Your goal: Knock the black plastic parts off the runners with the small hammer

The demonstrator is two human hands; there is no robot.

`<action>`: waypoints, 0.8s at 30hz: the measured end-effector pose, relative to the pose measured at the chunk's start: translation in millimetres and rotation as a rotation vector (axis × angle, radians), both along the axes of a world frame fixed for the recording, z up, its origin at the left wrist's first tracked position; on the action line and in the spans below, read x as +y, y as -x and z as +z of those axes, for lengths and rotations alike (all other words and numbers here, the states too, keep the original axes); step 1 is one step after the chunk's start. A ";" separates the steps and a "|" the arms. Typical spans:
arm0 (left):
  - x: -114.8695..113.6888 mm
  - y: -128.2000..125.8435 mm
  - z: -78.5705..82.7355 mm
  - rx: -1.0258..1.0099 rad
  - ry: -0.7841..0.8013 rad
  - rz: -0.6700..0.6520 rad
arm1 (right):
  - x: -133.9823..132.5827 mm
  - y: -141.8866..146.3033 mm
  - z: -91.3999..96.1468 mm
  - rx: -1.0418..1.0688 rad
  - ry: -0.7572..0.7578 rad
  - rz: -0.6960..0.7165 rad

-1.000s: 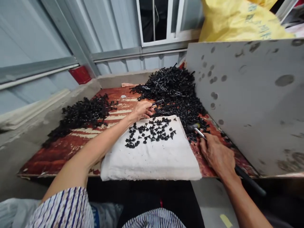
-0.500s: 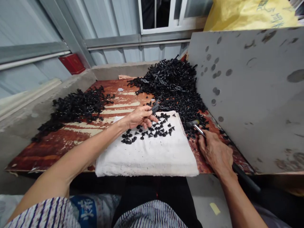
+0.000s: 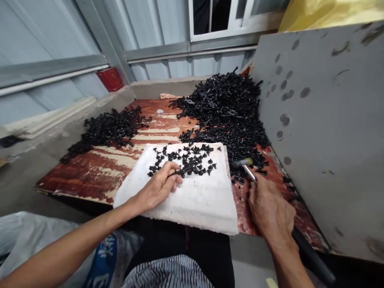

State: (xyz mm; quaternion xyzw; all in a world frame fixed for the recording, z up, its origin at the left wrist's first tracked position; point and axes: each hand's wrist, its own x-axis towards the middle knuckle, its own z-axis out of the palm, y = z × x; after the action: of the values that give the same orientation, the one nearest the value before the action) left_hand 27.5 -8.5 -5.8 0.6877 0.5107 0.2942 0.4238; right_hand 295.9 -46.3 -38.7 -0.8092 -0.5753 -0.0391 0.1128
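Note:
My left hand [image 3: 159, 188] rests on a folded white cloth [image 3: 192, 200], pinching a thin black strip of plastic parts [image 3: 180, 172] at the near edge of several small black pieces [image 3: 186, 158] scattered on the cloth. My right hand [image 3: 270, 210] lies on the board to the cloth's right, closed round the handle of a small hammer [image 3: 244, 165] whose head points away from me. A big heap of black plastic strips [image 3: 225, 108] rises behind the cloth.
A smaller black heap [image 3: 108, 128] lies at the left of the worn red board [image 3: 99, 176]. A grey spotted panel [image 3: 324, 120] stands upright on the right. A red box [image 3: 110, 79] and a concrete ledge sit behind, under a window.
My left hand has drawn back from the big heap to the near part of the cloth, bringing a black strip with it. My right hand has stayed on the hammer.

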 end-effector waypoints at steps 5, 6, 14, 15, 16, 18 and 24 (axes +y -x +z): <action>-31.3 -2.5 -12.2 -0.038 0.026 0.134 | -1.6 -6.2 -3.6 0.045 -0.013 0.020; -35.3 -3.3 -13.2 -0.022 0.007 0.155 | -2.1 -8.0 -4.7 0.052 -0.011 0.026; -65.9 -4.3 -34.7 0.283 -0.341 0.201 | -1.8 -11.8 -6.3 0.071 0.043 0.054; -69.4 -0.5 -36.1 0.342 -0.411 0.191 | -0.6 -10.9 -4.8 0.081 0.049 0.046; -72.4 4.2 -36.8 0.399 -0.478 0.179 | 0.3 -10.7 -3.2 0.100 0.055 0.035; -76.1 14.8 -36.8 0.492 -0.625 0.159 | -0.6 -12.3 0.1 0.185 0.046 0.006; -69.4 24.9 -38.8 0.543 -0.998 0.058 | -56.0 5.6 15.9 0.814 -0.180 -0.049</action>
State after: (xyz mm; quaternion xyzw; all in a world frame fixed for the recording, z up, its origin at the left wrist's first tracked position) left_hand 2.6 -77.9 -44.6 0.8414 0.4191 0.3238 -0.1070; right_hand 290.2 -102.3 -22.9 -0.7590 -0.4585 0.2310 0.4005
